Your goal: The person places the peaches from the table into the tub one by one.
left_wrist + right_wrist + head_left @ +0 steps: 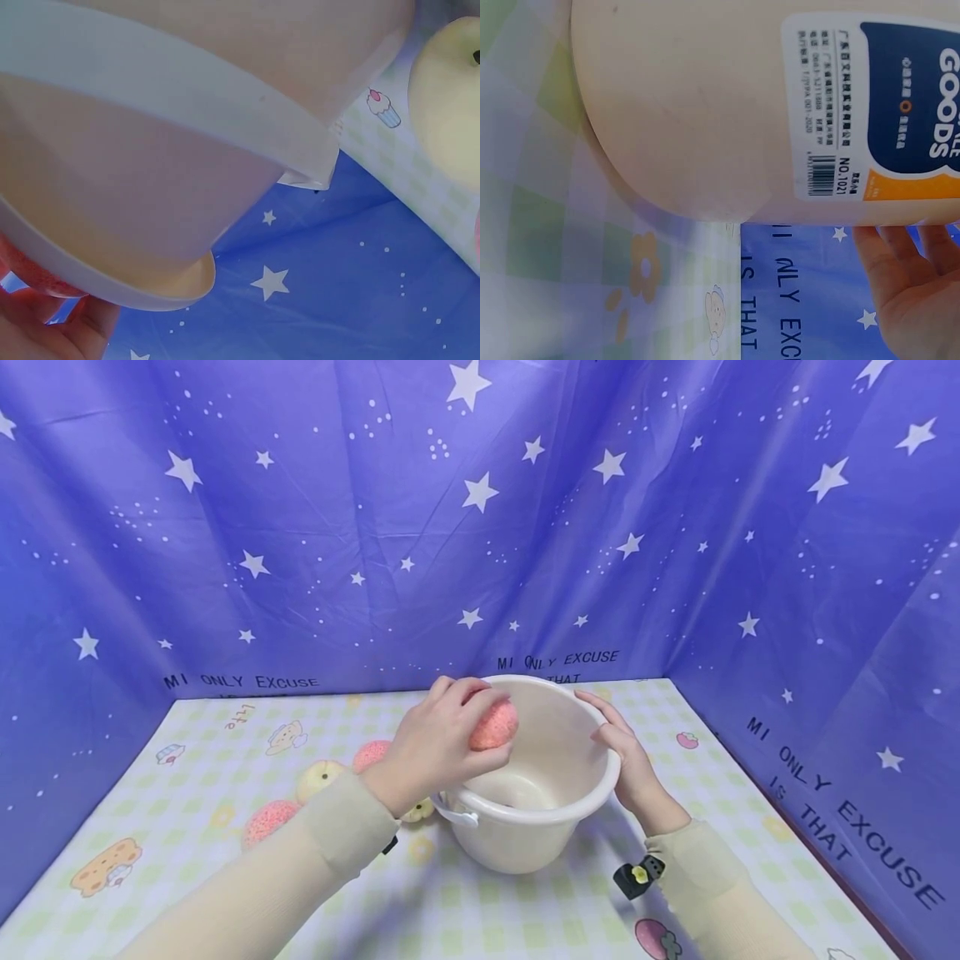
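Note:
My left hand (450, 735) grips a pink speckled round fruit (495, 724) over the left side of the mouth of a white plastic bucket (517, 843). The left wrist view catches part of the same reddish fruit (37, 274) just past the bucket's rim (112, 292). On the bucket's right side, my right hand (633, 768) holds the rim, with its fingers (907, 259) against the outer wall. That wall carries a printed label (829, 112). The bucket stands on the table, and its visible inside floor is bare.
Left of the bucket lie pink speckled fruits (270, 822) and pale yellow fruits (318, 779), partly hidden by my left arm. The bucket's handle (457, 816) hangs at its near left. A checked cloth (187, 893) covers the table; a blue star-print curtain (360, 527) stands behind.

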The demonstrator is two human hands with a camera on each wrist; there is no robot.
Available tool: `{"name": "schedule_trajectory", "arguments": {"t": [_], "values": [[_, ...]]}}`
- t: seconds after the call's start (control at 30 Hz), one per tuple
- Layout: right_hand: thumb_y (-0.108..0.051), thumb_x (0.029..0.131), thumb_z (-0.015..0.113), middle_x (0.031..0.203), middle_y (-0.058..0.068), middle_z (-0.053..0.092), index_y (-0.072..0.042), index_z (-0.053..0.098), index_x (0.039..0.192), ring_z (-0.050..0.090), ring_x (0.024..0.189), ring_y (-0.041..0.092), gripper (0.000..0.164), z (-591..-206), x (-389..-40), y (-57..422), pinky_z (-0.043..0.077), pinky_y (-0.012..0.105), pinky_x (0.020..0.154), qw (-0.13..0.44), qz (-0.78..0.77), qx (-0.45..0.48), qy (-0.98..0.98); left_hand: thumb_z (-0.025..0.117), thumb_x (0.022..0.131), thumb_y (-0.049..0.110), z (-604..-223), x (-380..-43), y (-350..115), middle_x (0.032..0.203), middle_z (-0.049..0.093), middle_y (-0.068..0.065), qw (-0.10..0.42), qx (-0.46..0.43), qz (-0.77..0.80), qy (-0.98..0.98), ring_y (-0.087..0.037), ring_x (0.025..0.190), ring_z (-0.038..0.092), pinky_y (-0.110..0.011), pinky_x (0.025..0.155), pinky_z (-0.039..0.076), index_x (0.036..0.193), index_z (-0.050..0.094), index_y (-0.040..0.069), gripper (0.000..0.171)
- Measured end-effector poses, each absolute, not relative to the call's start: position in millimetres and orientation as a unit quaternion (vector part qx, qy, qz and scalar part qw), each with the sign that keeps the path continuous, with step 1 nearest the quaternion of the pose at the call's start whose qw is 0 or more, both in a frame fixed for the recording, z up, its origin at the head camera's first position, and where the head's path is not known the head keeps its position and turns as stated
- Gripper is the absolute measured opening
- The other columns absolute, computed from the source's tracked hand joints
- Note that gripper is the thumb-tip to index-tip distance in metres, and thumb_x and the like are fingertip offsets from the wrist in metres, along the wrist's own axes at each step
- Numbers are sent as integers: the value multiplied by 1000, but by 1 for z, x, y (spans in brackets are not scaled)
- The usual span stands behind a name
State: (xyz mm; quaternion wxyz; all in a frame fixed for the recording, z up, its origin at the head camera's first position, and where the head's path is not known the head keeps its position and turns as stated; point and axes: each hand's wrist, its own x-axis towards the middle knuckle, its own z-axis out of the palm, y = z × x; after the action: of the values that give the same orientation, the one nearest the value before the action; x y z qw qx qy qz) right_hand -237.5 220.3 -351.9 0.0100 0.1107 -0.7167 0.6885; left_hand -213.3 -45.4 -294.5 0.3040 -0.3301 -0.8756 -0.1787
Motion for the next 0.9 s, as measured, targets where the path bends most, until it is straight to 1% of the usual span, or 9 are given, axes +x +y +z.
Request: {"name": "schedule_trajectory", "arguments": {"t": [0.13, 0.3, 0.5, 0.73, 0.9], "values": [[-4, 83, 32, 140, -3, 42, -8, 32, 151, 50, 115, 11, 69, -351, -237, 221, 43, 21, 93, 11, 691, 113, -714, 72, 80, 37, -295, -214, -43, 118, 64, -4, 297, -332, -177, -878, -23, 96, 55, -35, 70, 54, 125, 65, 19, 49], [-4, 83, 32, 137, -5, 43, -7, 32, 151, 50, 114, 10, 69, -351, -237, 220, 43, 21, 92, 10, 692, 110, -713, 72, 81, 38, -293, -213, -40, 122, 64, -4, 269, -326, -180, -888, -23, 96, 54, -36, 71, 53, 127, 64, 19, 51], [-4, 82, 31, 139, -4, 41, -7, 31, 152, 49, 114, 9, 69, -352, -238, 220, 43, 20, 93, 8, 690, 106, -716, 72, 82, 39, -291, -211, -35, 129, 62, -4, 242, -325, -182, -896, -23, 98, 53, -36, 69, 53, 129, 63, 20, 52], [-5, 83, 32, 139, -5, 42, -8, 31, 152, 50, 114, 9, 69, -351, -237, 221, 43, 20, 92, 8, 690, 105, -716, 72, 82, 40, -290, -213, -30, 129, 62, -4, 246, -327, -177, -895, -23, 99, 54, -35, 69, 53, 128, 64, 20, 51], [-4, 82, 31, 140, -5, 41, -7, 31, 152, 49, 115, 9, 70, -352, -237, 219, 43, 19, 93, 8, 692, 106, -714, 72, 82, 41, -291, -214, -28, 128, 62, -3, 239, -323, -176, -899, -23, 99, 53, -35, 69, 53, 128, 64, 21, 50]]}}
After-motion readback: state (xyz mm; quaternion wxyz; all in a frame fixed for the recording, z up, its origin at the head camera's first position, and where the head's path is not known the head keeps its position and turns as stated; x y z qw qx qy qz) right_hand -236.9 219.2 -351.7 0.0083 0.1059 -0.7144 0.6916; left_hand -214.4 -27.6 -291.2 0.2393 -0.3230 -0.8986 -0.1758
